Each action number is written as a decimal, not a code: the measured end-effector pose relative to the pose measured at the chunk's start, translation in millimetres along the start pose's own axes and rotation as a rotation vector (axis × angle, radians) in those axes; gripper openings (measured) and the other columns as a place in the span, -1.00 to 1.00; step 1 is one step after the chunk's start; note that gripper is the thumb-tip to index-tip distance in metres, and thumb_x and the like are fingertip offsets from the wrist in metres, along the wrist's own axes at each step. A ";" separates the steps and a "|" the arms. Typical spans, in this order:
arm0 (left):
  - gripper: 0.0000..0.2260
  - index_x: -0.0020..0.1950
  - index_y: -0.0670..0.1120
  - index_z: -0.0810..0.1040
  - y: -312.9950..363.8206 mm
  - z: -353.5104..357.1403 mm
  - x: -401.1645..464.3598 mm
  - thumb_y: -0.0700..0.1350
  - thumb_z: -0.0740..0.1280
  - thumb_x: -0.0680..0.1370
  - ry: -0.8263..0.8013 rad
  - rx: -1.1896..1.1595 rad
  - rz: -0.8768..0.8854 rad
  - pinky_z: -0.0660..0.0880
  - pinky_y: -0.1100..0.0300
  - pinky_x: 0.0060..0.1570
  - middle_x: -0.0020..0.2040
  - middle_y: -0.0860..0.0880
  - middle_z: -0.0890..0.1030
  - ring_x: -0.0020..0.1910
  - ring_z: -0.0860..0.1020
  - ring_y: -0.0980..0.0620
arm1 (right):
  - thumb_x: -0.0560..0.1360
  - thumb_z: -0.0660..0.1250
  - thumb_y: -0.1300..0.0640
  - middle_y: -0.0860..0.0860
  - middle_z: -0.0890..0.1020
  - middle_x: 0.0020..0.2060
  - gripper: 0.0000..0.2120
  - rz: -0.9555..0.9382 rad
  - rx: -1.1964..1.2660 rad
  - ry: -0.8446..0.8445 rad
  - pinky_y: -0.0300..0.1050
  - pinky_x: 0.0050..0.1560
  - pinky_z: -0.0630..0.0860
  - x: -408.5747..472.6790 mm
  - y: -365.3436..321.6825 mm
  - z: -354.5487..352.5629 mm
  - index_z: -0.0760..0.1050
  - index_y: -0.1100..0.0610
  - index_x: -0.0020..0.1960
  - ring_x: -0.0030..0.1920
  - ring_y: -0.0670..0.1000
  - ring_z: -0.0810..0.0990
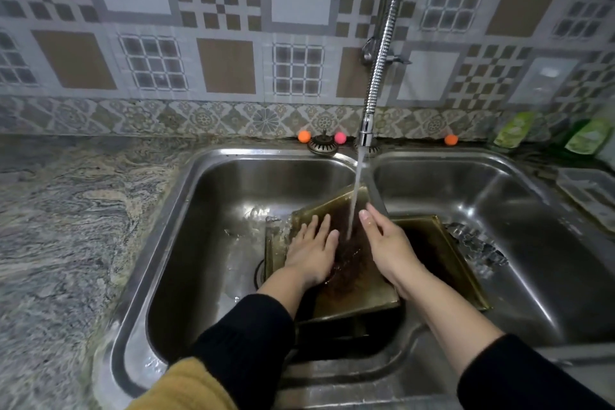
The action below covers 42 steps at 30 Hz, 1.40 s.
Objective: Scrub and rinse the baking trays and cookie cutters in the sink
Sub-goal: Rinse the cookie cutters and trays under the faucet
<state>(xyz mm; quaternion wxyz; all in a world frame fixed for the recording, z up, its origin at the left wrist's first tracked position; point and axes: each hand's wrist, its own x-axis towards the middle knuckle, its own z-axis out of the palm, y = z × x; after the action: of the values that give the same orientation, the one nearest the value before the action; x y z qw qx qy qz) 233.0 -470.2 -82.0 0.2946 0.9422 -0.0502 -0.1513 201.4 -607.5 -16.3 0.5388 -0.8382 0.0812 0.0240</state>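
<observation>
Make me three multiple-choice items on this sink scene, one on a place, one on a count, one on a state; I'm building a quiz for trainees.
1. Where does the water stream land?
A. on the tilted tray under the hands
B. in the right basin
C. on the counter

2. How many small coloured balls sit along the back of the sink?
A. one
B. three
C. five

3. How does the left hand lie?
A. curled in a fist
B. pinching a cutter
C. flat, fingers straight, on the tray

Answers:
1 A: the stream from the tap hits the tray between the left hand and the right hand.
2 B: two orange balls and one pink ball.
3 C: its fingers lie spread and straight on the tray's wet face.
</observation>
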 end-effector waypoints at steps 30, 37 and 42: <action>-0.51 0.54 0.15 0.12 54.9 -10.6 -67.9 -0.06 0.14 0.62 0.665 -0.130 0.271 0.48 0.16 0.20 0.48 0.19 0.29 0.30 0.48 0.08 | 0.64 0.01 -0.06 -0.04 0.31 0.43 -0.39 -0.164 0.139 -0.022 -0.17 0.08 0.34 45.8 -86.9 1.9 -0.32 -0.17 0.51 0.12 0.01 0.48; -0.57 0.51 0.20 -0.17 77.5 -5.2 -56.6 0.03 -0.10 0.67 0.427 -0.231 0.297 -0.19 -0.08 0.51 0.50 0.30 -0.21 0.51 -0.25 0.23 | 0.65 -0.01 -0.04 -0.02 0.25 0.49 -0.57 -0.111 0.383 -0.087 -0.04 0.32 0.36 40.0 -63.7 -11.3 0.01 -0.40 0.43 0.39 0.03 0.36; -0.58 0.51 0.28 -0.17 93.6 -29.7 -29.7 0.10 -0.17 0.66 0.514 -0.221 0.182 -0.30 -0.15 0.42 0.53 0.26 -0.24 0.50 -0.30 0.20 | 0.66 0.01 0.03 -0.06 0.22 0.50 -0.55 -0.202 0.519 -0.165 -0.06 0.36 0.32 29.5 -54.3 -11.5 0.05 -0.35 0.45 0.42 -0.05 0.29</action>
<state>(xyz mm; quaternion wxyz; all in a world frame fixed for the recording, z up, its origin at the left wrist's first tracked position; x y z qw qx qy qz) 213.6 -525.6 2.1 0.4108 0.9035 -0.0413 0.1149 238.8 -599.2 33.6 0.7398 -0.6712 -0.0435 0.0169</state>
